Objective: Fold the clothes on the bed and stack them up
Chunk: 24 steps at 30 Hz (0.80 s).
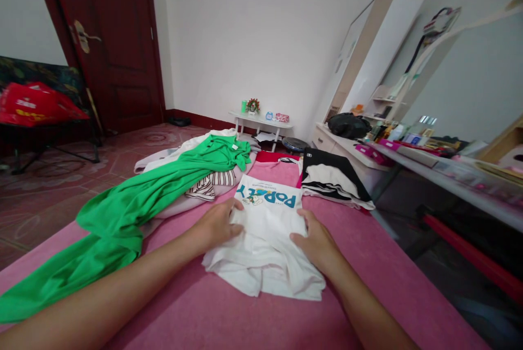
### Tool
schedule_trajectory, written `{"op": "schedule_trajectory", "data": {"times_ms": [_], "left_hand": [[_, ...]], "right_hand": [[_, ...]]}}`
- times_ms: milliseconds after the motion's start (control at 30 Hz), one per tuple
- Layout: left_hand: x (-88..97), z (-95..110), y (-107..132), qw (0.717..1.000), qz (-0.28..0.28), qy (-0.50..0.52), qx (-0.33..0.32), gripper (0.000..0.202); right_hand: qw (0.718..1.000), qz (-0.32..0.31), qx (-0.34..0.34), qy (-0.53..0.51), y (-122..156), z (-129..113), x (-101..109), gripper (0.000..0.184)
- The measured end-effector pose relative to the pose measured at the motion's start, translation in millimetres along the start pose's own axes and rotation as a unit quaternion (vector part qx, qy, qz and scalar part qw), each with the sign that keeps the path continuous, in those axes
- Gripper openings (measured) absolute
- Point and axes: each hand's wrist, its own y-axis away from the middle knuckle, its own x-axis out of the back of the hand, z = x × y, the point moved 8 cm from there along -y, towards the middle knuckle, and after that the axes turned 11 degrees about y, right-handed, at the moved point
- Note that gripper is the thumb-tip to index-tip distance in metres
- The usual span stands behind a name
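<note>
A white T-shirt (pixel 267 225) with teal lettering lies partly folded on the pink bed cover (pixel 245 323). My left hand (pixel 219 223) grips its left edge, thumb on top and the other fingers mostly hidden. At the opposite edge, my right hand (pixel 316 238) holds the cloth the same way. The lower part of the shirt is loose and creased toward me. To the left, a long green garment (pixel 163 181) is spread over a heap of light clothes, including a brown-striped piece (pixel 220 178).
Behind the shirt lie a pink garment (pixel 275 172) and a folded black-and-white garment (pixel 333 176). A cluttered dressing table (pixel 441 167) stands at the right. Farther off are a small white table (pixel 261 120), a dark red door (pixel 110 40) and a red bag (pixel 38 104) on a chair.
</note>
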Motion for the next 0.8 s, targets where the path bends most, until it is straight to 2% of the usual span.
{"op": "schedule_trajectory", "data": {"times_ms": [67,100,133,200,267,333,367,433,533,600,667,733,800], "left_hand": [[-1.9,35,5,0.992,0.003,0.078,-0.097,0.032],[-6.2,54,11,0.983,-0.014,0.108,-0.151,0.032],[-14.0,71,19,0.97,-0.049,0.134,-0.195,0.036],[-35.5,94,37,0.945,-0.137,0.178,-0.238,0.054],[-55.0,102,52,0.928,-0.19,0.196,-0.254,0.081],[-67.1,102,61,0.919,-0.199,0.202,-0.274,0.095],[-71.3,102,64,0.913,-0.201,0.209,-0.287,0.094],[-74.6,102,65,0.898,-0.203,0.242,-0.306,0.074],[-66.7,98,58,0.89,-0.161,0.308,-0.294,0.039],[-56.8,85,47,0.906,-0.093,0.331,-0.247,0.03],[-51.1,68,36,0.92,-0.037,0.34,-0.192,0.026],[-53.5,52,24,0.919,-0.017,0.366,-0.143,0.023],[-64.0,37,13,0.912,-0.026,0.398,-0.091,0.022]], "right_hand": [[0.998,0.031,0.027,0.042,7,-18,9,0.054],[0.997,0.043,0.048,0.043,9,-28,14,0.048],[0.996,0.051,0.067,0.029,11,-37,17,0.042],[0.996,0.043,0.079,-0.021,10,-46,20,0.038],[0.994,0.004,0.059,-0.088,3,-44,13,0.041],[0.986,-0.048,0.035,-0.154,-4,-37,0,0.042],[0.982,-0.071,0.032,-0.173,-6,-35,-8,0.041],[0.978,-0.087,0.038,-0.184,-7,-34,-18,0.038],[0.984,-0.04,0.058,-0.165,-3,-44,-15,0.02],[0.988,0.024,0.069,-0.134,-2,-52,4,0.014],[0.989,0.102,0.085,-0.059,-8,-58,38,0.012],[0.978,0.174,0.1,0.048,-26,-59,80,0.012],[0.955,0.225,0.109,0.158,-55,-56,123,0.013]]}}
